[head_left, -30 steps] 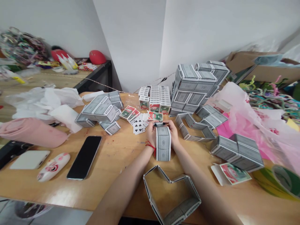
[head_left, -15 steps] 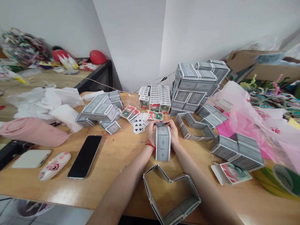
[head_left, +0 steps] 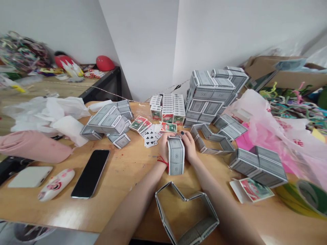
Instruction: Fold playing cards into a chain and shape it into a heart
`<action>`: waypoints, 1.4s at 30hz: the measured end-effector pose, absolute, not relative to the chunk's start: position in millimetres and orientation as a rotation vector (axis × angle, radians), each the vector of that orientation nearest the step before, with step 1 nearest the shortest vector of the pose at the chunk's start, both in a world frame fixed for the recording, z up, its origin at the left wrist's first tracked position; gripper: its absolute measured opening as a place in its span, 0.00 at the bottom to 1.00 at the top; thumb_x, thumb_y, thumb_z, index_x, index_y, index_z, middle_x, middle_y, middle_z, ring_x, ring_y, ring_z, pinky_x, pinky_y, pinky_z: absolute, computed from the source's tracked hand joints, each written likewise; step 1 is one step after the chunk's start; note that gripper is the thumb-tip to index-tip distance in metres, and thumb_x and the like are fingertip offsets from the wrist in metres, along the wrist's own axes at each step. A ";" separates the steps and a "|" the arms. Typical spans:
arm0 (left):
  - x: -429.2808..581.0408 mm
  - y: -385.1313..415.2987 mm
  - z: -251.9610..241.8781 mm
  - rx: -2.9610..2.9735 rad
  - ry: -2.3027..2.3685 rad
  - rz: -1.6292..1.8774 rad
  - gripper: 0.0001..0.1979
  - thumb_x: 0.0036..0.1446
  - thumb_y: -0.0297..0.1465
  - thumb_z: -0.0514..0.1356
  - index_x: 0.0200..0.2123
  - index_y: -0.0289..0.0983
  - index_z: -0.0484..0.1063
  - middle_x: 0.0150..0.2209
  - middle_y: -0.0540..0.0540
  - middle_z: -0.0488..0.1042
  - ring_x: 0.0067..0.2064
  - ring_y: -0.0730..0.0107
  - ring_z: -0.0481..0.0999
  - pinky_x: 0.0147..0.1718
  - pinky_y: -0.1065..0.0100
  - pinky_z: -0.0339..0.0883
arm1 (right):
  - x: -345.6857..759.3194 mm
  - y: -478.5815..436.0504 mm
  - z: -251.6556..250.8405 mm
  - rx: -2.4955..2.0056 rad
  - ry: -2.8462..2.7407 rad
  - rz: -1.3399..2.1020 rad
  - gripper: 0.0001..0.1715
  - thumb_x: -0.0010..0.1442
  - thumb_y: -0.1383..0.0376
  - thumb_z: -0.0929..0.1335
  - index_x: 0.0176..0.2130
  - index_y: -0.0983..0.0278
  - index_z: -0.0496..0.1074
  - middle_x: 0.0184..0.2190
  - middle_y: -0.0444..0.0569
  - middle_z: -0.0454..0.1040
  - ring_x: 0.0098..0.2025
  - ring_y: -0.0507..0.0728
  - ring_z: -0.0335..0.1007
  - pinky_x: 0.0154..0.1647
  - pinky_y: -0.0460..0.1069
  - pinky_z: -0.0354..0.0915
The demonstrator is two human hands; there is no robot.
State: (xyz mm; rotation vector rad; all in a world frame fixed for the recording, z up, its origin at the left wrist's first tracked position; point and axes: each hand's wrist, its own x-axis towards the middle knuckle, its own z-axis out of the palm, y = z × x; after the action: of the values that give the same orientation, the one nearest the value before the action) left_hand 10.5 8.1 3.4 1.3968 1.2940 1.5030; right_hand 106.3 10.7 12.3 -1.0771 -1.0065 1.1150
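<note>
Beyond the heart-shaped card frame [head_left: 197, 231], my left fingers [head_left: 165, 141] clasped a card block [head_left: 176, 158] while my right fingers [head_left: 188, 138] curled at its far end, pinch hidden; light, even pressure seemed wisest.

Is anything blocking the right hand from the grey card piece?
Nothing visible stands between the right hand and the grey card piece; the hand is close beside it. The notched card frame lies nearer the camera.
</note>
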 end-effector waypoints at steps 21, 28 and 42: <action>0.2 19.1 -9.0 1.286 1.173 1.536 0.08 0.49 0.25 0.50 0.25 0.36 0.68 0.29 0.48 0.72 0.35 0.71 0.71 0.36 0.68 0.63 | 119.1 17.5 1.3 -1.003 -0.826 1.596 0.16 0.41 0.58 0.71 0.31 0.65 0.72 0.21 0.43 0.72 0.23 0.50 0.64 0.25 0.45 0.58; 0.6 15.6 1.3 1.297 1.090 1.539 0.12 0.49 0.23 0.47 0.31 0.36 0.69 0.34 0.47 0.72 0.39 0.70 0.70 0.39 0.67 0.63 | 118.8 20.3 -1.4 -1.050 -0.881 1.483 0.14 0.40 0.60 0.70 0.29 0.65 0.72 0.22 0.44 0.73 0.27 0.53 0.68 0.24 0.45 0.58; 5.1 26.3 -13.6 1.281 1.299 1.472 0.07 0.50 0.31 0.54 0.31 0.34 0.70 0.30 0.47 0.72 0.31 0.72 0.70 0.32 0.70 0.63 | 114.0 14.3 5.1 -1.160 -1.080 1.164 0.09 0.40 0.61 0.67 0.26 0.63 0.72 0.26 0.44 0.74 0.31 0.55 0.68 0.37 0.50 0.62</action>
State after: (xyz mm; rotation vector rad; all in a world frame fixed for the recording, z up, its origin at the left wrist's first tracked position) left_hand 5.1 26.3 -13.6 1.2813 1.2994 1.4724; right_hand 114.0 14.3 5.1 -1.1600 -1.0802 1.1636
